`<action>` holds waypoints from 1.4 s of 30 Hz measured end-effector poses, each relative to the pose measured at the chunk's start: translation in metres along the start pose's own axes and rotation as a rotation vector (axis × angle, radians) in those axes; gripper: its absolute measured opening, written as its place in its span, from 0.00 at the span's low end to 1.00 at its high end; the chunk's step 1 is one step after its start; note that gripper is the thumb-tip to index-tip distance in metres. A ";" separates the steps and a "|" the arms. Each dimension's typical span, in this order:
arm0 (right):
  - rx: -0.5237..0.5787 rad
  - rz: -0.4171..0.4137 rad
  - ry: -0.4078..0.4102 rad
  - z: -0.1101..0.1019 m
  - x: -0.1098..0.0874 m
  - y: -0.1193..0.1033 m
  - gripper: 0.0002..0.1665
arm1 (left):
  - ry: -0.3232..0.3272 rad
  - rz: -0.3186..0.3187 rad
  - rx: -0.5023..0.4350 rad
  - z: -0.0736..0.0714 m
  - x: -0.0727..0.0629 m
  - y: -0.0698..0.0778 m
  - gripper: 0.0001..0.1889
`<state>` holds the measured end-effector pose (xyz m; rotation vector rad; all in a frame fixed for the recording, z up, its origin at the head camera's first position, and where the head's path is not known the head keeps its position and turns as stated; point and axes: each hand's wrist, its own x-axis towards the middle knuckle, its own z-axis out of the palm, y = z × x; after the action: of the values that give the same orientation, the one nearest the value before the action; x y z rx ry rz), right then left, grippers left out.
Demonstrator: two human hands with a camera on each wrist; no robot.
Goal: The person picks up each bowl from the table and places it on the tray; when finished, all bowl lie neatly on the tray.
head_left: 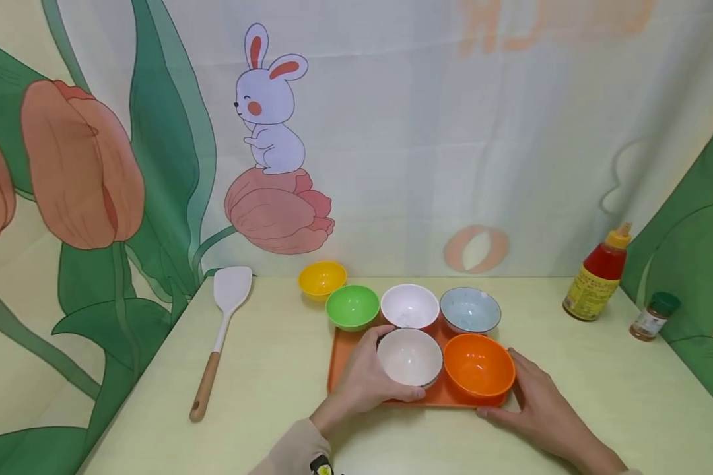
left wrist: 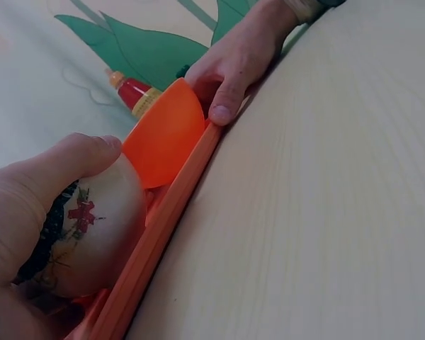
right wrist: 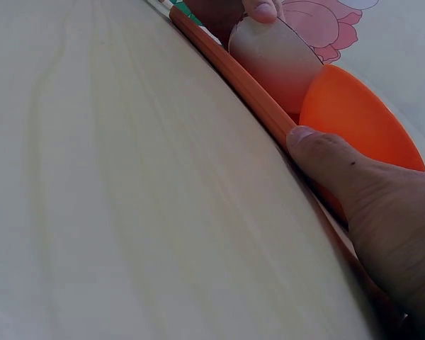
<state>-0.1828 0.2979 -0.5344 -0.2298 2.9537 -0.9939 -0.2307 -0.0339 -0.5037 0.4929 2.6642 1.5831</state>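
My left hand (head_left: 365, 376) grips a cream bowl (head_left: 410, 356) from its left side, the thumb along its near wall. In the left wrist view, that bowl (left wrist: 103, 227) shows a red flower print and a dark patch. It sits at the front of an orange tray (head_left: 347, 343). Beside it stands a bright orange bowl (head_left: 480, 366). My right hand (head_left: 541, 409) holds the tray's near right corner, its thumb (right wrist: 308, 138) on the front rim and its fingers by the orange bowl's right side.
Behind these, a green bowl (head_left: 353, 307), a white bowl (head_left: 410, 305) and a grey-blue bowl (head_left: 471, 310) form a row. A yellow bowl (head_left: 323, 280) is further back. A white spatula (head_left: 220, 336) lies left; a red sauce bottle (head_left: 597, 277) and a spice jar (head_left: 653, 318) stand right.
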 end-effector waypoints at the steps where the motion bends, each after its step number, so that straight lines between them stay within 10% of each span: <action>1: 0.001 0.004 -0.004 0.000 0.000 0.000 0.77 | -0.003 0.007 0.010 0.000 0.000 0.000 0.62; 18: 0.002 0.032 -0.006 -0.003 0.002 -0.004 0.76 | 0.005 0.063 0.055 -0.017 0.003 0.020 0.69; 29: -0.010 0.023 0.004 -0.002 -0.001 -0.004 0.77 | 0.104 0.122 -0.072 -0.057 0.009 0.032 0.61; 42: -0.006 0.027 -0.003 -0.002 0.000 -0.004 0.77 | 0.286 0.189 -0.125 -0.111 0.024 0.012 0.57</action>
<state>-0.1822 0.2959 -0.5306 -0.1901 2.9491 -0.9814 -0.2684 -0.1169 -0.4356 0.5677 2.7612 1.9995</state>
